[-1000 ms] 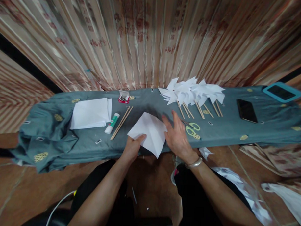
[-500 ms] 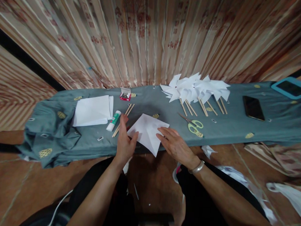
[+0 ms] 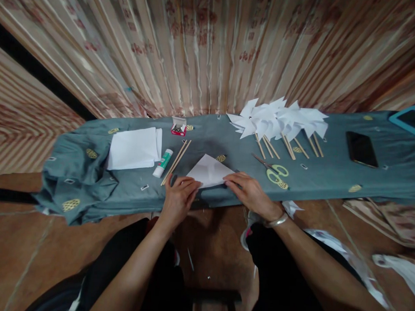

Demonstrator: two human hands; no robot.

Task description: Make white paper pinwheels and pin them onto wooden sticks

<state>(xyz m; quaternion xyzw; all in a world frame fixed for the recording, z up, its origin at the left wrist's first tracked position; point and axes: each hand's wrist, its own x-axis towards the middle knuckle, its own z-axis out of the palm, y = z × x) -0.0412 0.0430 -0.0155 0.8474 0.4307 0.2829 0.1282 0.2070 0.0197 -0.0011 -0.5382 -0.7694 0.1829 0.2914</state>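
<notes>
Paper (image 3: 210,170): folded triangle, light, limp, easily creased; take by the corners. Left hand (image 3: 179,196), right hand (image 3: 249,193): fingers spread flat, pressing its near edge.

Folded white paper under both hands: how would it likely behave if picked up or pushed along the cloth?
The folded white paper looks thin, so it would probably lift easily and flop. The left hand and right hand press it flat; released, the fold may spring open. On the wrinkled cloth, a push might buckle it.
</notes>
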